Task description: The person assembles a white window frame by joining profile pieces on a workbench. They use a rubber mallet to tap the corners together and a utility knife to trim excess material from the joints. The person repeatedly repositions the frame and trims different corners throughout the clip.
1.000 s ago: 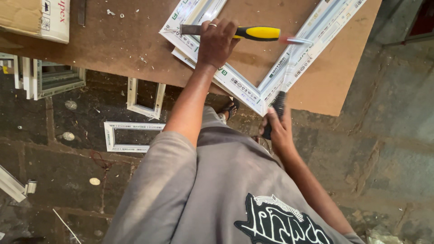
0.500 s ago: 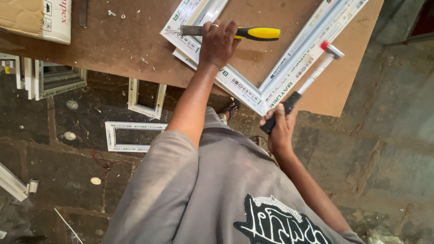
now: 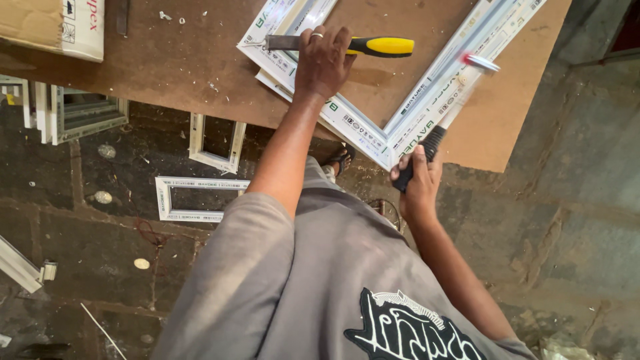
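Over the brown counter [image 3: 167,73], left hand [image 3: 325,61] is clamped round a yellow-handled chisel [image 3: 347,45] lying flat across the white window frame corner [image 3: 390,137]. Right hand [image 3: 419,183] grips a hammer [image 3: 445,113] raised over the frame. Spare frames [image 3: 200,193] sit on the floor.

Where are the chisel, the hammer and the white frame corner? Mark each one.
chisel [image 3: 383,46], head view, on its yellow handle.
hammer [image 3: 453,107], head view, on its pale shaft above the black grip.
white frame corner [image 3: 387,141], head view, on the mitred joint near the table edge.
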Demonstrator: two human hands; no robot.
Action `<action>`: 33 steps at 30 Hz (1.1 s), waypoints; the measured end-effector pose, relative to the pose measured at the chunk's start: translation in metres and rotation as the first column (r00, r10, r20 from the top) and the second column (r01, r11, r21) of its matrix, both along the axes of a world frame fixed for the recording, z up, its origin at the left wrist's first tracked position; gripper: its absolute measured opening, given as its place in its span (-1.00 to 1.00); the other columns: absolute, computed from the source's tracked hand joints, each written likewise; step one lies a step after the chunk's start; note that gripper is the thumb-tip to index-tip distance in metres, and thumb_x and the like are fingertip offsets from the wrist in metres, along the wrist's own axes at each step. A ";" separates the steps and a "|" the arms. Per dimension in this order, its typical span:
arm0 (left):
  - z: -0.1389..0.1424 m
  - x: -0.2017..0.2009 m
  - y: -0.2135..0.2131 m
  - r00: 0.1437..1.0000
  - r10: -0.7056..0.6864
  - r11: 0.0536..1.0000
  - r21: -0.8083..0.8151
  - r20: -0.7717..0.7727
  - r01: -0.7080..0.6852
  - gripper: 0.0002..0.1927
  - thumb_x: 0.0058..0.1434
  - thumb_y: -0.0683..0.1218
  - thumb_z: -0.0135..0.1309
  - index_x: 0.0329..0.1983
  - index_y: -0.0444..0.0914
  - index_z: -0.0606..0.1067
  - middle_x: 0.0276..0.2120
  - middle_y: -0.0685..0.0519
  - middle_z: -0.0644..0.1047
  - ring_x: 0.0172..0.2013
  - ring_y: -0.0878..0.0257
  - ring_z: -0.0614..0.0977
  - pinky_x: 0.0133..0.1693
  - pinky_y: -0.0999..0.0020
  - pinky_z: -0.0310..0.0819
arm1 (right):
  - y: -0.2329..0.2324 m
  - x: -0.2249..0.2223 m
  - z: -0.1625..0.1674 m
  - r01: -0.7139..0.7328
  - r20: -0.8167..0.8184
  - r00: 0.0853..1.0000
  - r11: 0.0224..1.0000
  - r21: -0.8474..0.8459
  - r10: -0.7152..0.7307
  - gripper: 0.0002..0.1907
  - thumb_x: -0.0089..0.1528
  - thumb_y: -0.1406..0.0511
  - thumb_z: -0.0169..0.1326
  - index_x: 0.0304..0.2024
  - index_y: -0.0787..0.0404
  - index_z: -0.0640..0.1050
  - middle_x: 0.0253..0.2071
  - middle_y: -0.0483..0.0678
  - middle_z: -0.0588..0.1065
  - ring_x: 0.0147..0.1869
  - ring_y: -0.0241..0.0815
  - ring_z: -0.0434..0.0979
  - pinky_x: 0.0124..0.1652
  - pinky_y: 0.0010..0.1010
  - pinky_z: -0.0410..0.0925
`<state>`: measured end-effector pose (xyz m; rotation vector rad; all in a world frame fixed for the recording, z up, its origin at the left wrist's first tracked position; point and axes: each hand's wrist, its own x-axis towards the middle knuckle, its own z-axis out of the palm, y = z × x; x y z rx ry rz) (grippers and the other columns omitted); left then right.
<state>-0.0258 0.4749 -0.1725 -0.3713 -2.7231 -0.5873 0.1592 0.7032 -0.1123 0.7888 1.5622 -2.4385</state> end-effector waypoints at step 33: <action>-0.008 0.006 -0.010 0.998 -0.022 0.989 0.147 -0.063 0.031 -0.56 0.19 0.04 0.29 0.07 -0.14 0.44 -0.16 0.03 0.52 -0.04 0.02 0.52 0.08 0.00 0.26 | -0.007 -0.004 0.004 -0.063 0.028 0.998 0.997 0.039 0.062 -0.85 0.46 0.26 -0.04 -0.03 0.14 0.27 -0.43 -0.09 0.36 -0.46 -0.25 0.39 -0.48 -0.42 0.34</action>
